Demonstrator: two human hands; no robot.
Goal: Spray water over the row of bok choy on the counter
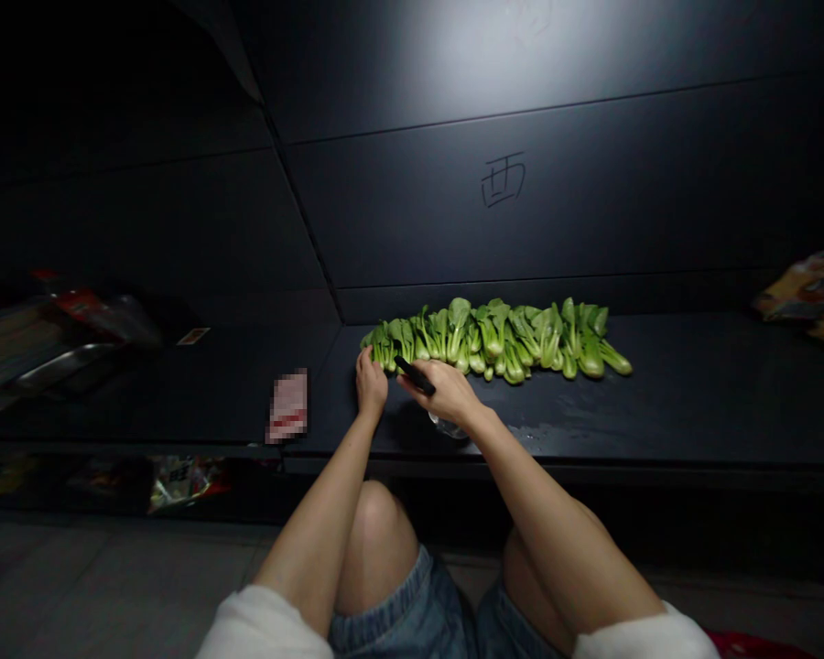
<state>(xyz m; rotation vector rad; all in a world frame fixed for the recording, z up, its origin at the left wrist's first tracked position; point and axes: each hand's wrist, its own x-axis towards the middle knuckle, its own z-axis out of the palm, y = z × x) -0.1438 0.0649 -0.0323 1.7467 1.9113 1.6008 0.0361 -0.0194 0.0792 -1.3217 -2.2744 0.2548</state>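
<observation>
A row of green bok choy point(494, 340) lies along the back of a dark shelf point(590, 421), leaves toward the back panel and pale stems toward me. My left hand point(371, 384) is at the row's left end, fingers stretched out and touching the leftmost stalks. In front of the row, my right hand point(446, 392) is closed around a spray bottle point(416, 376). Its black head points up and left toward the greens, and part of its clear body shows below the palm. Wet marks glisten on the shelf right of that hand.
A pixelated pinkish card point(288, 406) lies to the left, with a small card point(193, 337) farther back. Blurred packets point(89, 311) sit at far left, another packet point(810, 291) at far right. Below is a lower shelf with a shiny bag point(182, 480). A written character marks the back panel point(412, 201).
</observation>
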